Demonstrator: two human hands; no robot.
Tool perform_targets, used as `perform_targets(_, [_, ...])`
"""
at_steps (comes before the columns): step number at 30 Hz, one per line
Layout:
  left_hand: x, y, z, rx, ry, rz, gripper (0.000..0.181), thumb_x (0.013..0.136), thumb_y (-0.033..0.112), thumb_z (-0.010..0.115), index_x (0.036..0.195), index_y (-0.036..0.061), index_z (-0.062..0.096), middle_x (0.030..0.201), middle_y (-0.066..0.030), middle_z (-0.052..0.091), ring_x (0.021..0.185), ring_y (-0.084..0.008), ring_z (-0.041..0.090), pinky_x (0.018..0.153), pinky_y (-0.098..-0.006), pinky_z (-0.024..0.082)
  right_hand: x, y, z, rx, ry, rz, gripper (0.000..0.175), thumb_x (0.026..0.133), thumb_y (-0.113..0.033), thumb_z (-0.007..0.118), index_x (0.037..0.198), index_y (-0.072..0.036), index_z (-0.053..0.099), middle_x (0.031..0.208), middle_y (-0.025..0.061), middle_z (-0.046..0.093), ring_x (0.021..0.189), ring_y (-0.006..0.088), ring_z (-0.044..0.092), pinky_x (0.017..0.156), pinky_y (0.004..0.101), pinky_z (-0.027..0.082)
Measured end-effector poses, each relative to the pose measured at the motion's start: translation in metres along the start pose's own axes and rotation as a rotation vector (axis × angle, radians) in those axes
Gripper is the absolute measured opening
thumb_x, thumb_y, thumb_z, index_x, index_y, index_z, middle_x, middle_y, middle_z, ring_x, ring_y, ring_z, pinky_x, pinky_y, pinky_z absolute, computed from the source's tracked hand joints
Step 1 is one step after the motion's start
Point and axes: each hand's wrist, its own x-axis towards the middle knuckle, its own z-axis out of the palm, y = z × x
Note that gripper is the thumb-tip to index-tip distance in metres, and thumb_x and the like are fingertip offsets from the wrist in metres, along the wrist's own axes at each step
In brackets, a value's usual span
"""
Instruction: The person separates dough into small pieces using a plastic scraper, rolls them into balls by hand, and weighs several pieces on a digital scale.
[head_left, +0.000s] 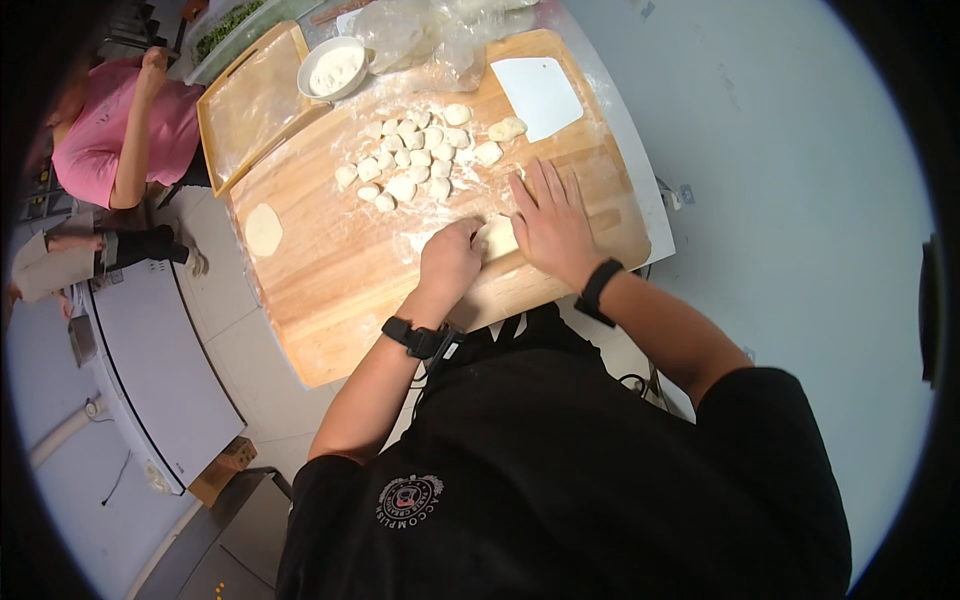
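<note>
On a floured wooden board (330, 300), a flattened piece of dough (499, 237) lies between my two hands. My left hand (452, 255) has its fingers curled at the dough's left edge; whether they pinch it is hard to see. My right hand (553, 225) is spread, palm down, at the dough's right side, and may cover a rolling pin, which I cannot make out. Several small dough pieces (420, 157) are grouped beyond my hands, dusted with flour. A thin round dough wrapper (263, 229) lies near the board's left edge.
A white dough scraper (538, 97) lies at the board's far right. Along the far side are a bowl of flour (335, 69), plastic bags (420, 41), a wooden tray (251, 105) and a container of chopped greens (229, 28). People (135, 127) are at the left, beyond the board.
</note>
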Motion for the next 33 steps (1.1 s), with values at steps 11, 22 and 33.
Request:
perform_targets(11, [0.021,0.000,0.001,-0.073,0.112,-0.135,0.024,0.100,0.016,0.069,0.116,0.0049,0.082,0.111,-0.0189,0.081,0.095,-0.0359,0.077,0.088,-0.0423,0.060,-0.057,0.007,0.000,-0.030,0.029,-0.069,0.064,0.101,-0.035,0.065,0.157,-0.005,0.058,0.166,0.0280,0.048,0.158,0.0439,0.040,0.131,0.0682,0.025])
perform_targets(22, [0.011,0.012,0.001,0.121,0.024,-0.049,0.026,0.098,0.022,0.073,0.120,0.0105,0.081,0.118,-0.0176,0.079,0.108,-0.0392,0.075,0.093,-0.0478,0.060,0.061,0.004,0.011,-0.074,0.121,-0.018,0.063,0.105,-0.035,0.060,0.159,-0.003,0.054,0.168,0.0278,0.045,0.159,0.0442,0.039,0.131,0.0652,0.027])
perform_targets(33, [0.000,-0.029,0.005,-0.178,0.086,-0.168,0.026,0.100,0.015,0.073,0.123,0.0036,0.080,0.099,-0.0174,0.081,0.086,-0.0304,0.076,0.086,-0.0387,0.059,-0.062,-0.001,-0.006,0.027,-0.042,-0.061,0.063,0.102,-0.034,0.065,0.155,-0.002,0.058,0.166,0.0290,0.047,0.158,0.0450,0.040,0.130,0.0672,0.026])
